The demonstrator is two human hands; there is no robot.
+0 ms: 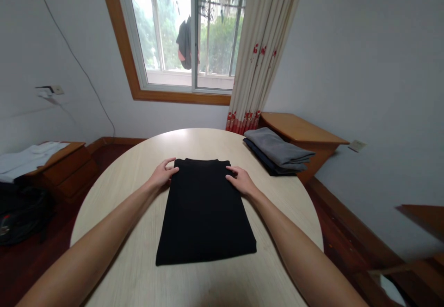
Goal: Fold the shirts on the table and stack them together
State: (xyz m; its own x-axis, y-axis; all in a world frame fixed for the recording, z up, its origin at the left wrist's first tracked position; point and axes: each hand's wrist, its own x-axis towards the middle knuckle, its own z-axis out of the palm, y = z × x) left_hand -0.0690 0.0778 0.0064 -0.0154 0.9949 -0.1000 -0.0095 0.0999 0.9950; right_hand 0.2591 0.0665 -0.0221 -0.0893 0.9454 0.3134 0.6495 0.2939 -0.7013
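A folded black shirt (206,210) lies flat in a neat rectangle on the round, pale wood-look table (114,233). A collar-like edge shows at its far end. At the far left corner my left hand (162,174) holds the shirt's side edge, thumb over the cloth. My right hand (241,181) has the far right edge, with its thumb and index fingertip on top of the fabric. The remaining fingers of both hands are partly hidden beside or beneath the cloth.
Folded grey clothing (277,147) is stacked on dark clothing (265,159) at the table's back right. Behind it stands a wooden cabinet (301,129). A low wooden cabinet (74,168) with papers and a black bag (24,212) are on the left. A curtain (260,52) hangs beside the window.
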